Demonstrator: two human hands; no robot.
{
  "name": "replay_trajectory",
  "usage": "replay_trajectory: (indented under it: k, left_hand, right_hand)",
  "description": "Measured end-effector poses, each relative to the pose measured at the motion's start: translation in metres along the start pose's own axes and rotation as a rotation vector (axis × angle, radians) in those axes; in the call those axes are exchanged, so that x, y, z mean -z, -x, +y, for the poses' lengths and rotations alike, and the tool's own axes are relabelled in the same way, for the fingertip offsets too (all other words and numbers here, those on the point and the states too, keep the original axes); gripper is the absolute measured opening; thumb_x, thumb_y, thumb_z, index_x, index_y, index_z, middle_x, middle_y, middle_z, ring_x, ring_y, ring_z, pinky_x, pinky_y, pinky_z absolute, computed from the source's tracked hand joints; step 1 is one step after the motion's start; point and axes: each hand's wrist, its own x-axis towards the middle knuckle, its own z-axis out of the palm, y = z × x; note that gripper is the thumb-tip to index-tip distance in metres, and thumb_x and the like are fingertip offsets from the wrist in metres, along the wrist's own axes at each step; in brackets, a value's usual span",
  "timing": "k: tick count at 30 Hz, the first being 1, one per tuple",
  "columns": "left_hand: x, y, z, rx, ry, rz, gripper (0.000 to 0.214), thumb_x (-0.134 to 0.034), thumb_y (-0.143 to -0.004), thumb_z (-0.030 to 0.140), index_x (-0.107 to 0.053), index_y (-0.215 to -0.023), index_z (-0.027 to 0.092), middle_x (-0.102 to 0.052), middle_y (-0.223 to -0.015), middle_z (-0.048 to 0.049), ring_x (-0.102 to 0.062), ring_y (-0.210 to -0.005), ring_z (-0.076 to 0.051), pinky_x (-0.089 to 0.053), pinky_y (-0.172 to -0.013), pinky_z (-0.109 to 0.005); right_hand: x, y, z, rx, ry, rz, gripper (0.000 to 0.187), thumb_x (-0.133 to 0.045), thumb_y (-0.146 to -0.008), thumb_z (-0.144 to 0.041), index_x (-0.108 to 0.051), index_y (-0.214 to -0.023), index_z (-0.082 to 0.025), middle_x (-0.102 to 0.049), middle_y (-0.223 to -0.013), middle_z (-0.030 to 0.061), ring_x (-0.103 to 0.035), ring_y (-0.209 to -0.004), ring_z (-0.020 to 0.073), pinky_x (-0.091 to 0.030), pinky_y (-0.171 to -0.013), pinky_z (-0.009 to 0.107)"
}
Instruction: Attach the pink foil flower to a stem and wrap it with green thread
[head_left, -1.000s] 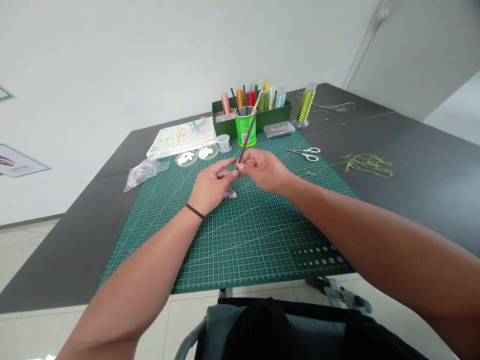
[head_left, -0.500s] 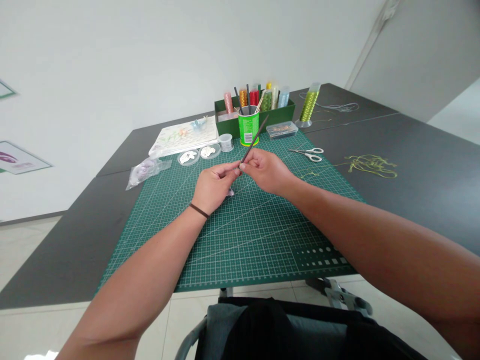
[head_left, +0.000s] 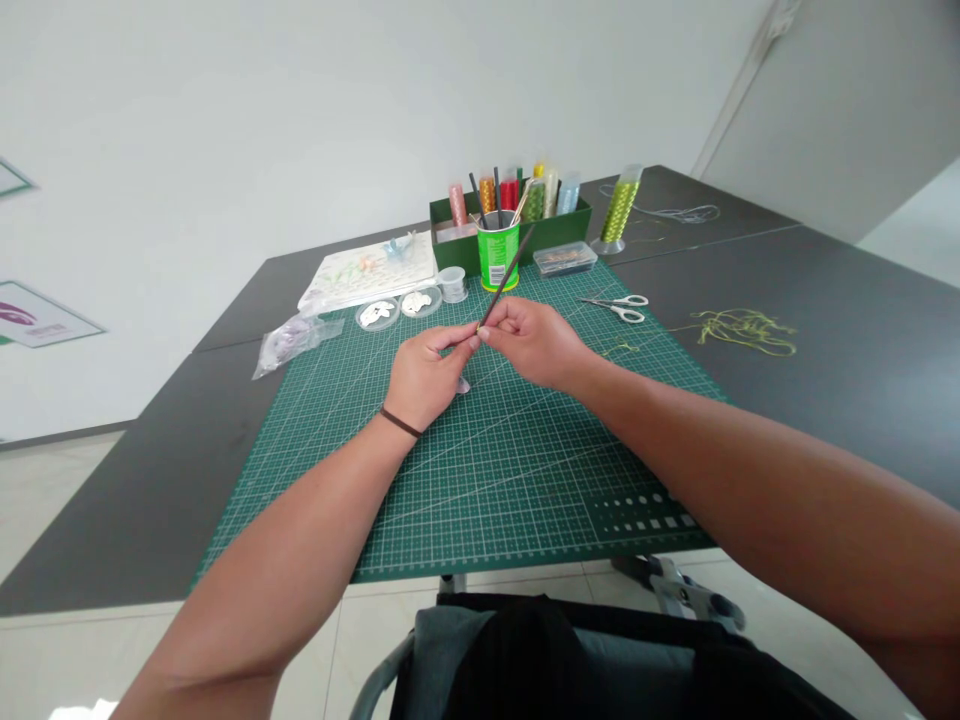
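Note:
A thin dark stick [head_left: 509,275] slants up and away from my fingertips, its upper end in front of the green can. My right hand [head_left: 534,340] pinches it near its lower end between thumb and fingers. From the other side my left hand [head_left: 427,372], with a dark band at the wrist, pinches the same end, thumb and fingertip meeting my right hand's. A tiny yellow-green spot shows between the fingertips; the rest there is hidden. Under the left hand a pale lilac piece [head_left: 463,386] peeks out, mostly covered. Both hands are above the green cutting mat [head_left: 480,480].
Behind the hands stand a green can [head_left: 498,255] of sticks and a green box [head_left: 555,232] of thread spools. White-handled scissors [head_left: 626,308] and tangled yellow-green thread [head_left: 742,331] lie right. Small dishes [head_left: 377,314], a plastic bag [head_left: 289,345] and a white board [head_left: 330,275] are left.
The stick has shifted very slightly in the fingers, and a yellow-green spot now shows at the fingertips. Otherwise both hands keep their place.

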Motion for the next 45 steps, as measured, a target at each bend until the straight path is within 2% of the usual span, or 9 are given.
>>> replay_trajectory:
  k: [6, 10, 15, 18, 23, 28, 33, 38, 45]
  left_hand:
    - [-0.002, -0.003, -0.008, 0.103, 0.098, 0.015, 0.014, -0.078, -0.083, 0.028, -0.081, -0.096, 0.024, -0.078, -0.087, -0.0029, -0.067, -0.072, -0.017, -0.054, -0.066, -0.030]
    - [0.000, -0.007, -0.013, 0.097, 0.131, 0.069, 0.016, -0.078, -0.082, 0.029, -0.080, -0.097, 0.022, -0.075, -0.081, -0.0024, -0.064, -0.069, -0.016, -0.052, -0.064, -0.029]
    - [0.003, -0.009, -0.010, 0.063, 0.077, 0.120, 0.016, -0.076, -0.083, 0.027, -0.079, -0.097, 0.020, -0.075, -0.078, -0.0018, -0.064, -0.071, -0.016, -0.052, -0.070, -0.030]
    - [0.004, -0.009, -0.009, 0.066, 0.067, 0.125, 0.015, -0.075, -0.083, 0.026, -0.078, -0.096, 0.020, -0.074, -0.078, -0.0014, -0.064, -0.071, -0.015, -0.052, -0.072, -0.031]
    - [0.003, -0.008, -0.009, 0.073, 0.062, 0.127, 0.014, -0.074, -0.084, 0.026, -0.078, -0.096, 0.020, -0.073, -0.074, -0.0005, -0.061, -0.066, -0.015, -0.049, -0.066, -0.030]
    - [0.004, -0.008, -0.008, 0.071, 0.064, 0.132, 0.015, -0.074, -0.084, 0.027, -0.078, -0.097, 0.020, -0.074, -0.078, -0.0014, -0.063, -0.070, -0.015, -0.051, -0.068, -0.030]
    - [0.004, -0.009, -0.008, 0.066, 0.045, 0.145, 0.014, -0.074, -0.084, 0.025, -0.077, -0.096, 0.020, -0.074, -0.079, -0.0019, -0.066, -0.075, -0.017, -0.053, -0.074, -0.031]
    - [0.003, -0.009, -0.009, 0.077, 0.048, 0.153, 0.015, -0.074, -0.084, 0.028, -0.076, -0.097, 0.021, -0.075, -0.081, -0.0018, -0.067, -0.076, -0.017, -0.053, -0.076, -0.032]
    - [0.003, -0.007, -0.007, 0.069, 0.008, 0.144, 0.014, -0.074, -0.085, 0.025, -0.077, -0.097, 0.020, -0.075, -0.081, -0.0022, -0.064, -0.068, -0.016, -0.052, -0.066, -0.030]
  right_hand:
    - [0.000, -0.001, 0.008, 0.047, -0.065, -0.022, 0.015, -0.063, -0.090, -0.030, -0.055, -0.079, -0.022, -0.044, -0.056, -0.0068, -0.037, -0.053, 0.0114, -0.028, -0.053, 0.028]
    - [0.004, -0.003, 0.011, 0.115, -0.021, -0.044, 0.027, -0.050, -0.098, -0.036, -0.063, -0.079, -0.020, -0.056, -0.066, -0.0015, -0.047, -0.062, 0.0137, -0.035, -0.060, 0.028]
    - [0.005, -0.003, 0.009, 0.027, 0.117, -0.041, 0.049, -0.048, -0.101, -0.049, -0.058, -0.063, -0.020, -0.053, -0.057, -0.0003, -0.049, -0.059, 0.0149, -0.035, -0.060, 0.030]
    - [0.004, -0.003, 0.008, 0.017, 0.112, 0.014, 0.045, -0.049, -0.102, -0.046, -0.057, -0.065, -0.021, -0.057, -0.057, 0.0000, -0.053, -0.059, 0.0155, -0.038, -0.061, 0.031]
    - [0.003, -0.003, 0.009, 0.052, 0.040, 0.077, 0.030, -0.055, -0.099, -0.036, -0.058, -0.073, -0.021, -0.068, -0.070, 0.0026, -0.061, -0.069, 0.0165, -0.043, -0.067, 0.031]
    - [0.003, -0.003, 0.010, 0.079, 0.034, 0.092, 0.027, -0.058, -0.096, -0.036, -0.055, -0.073, -0.022, -0.061, -0.065, 0.0000, -0.053, -0.064, 0.0155, -0.040, -0.063, 0.031]
    - [0.002, -0.002, 0.009, 0.131, 0.085, 0.140, 0.020, -0.055, -0.096, -0.031, -0.056, -0.079, -0.021, -0.059, -0.070, 0.0003, -0.050, -0.068, 0.0162, -0.038, -0.065, 0.031]
    - [0.000, 0.000, 0.008, 0.104, 0.104, 0.071, 0.012, -0.058, -0.093, -0.029, -0.058, -0.084, -0.021, -0.048, -0.061, -0.0043, -0.044, -0.058, 0.0138, -0.033, -0.059, 0.031]
    - [0.001, 0.000, 0.005, 0.095, 0.145, 0.088, 0.011, -0.063, -0.091, -0.028, -0.061, -0.083, -0.020, -0.042, -0.056, -0.0067, -0.038, -0.055, 0.0120, -0.027, -0.058, 0.031]
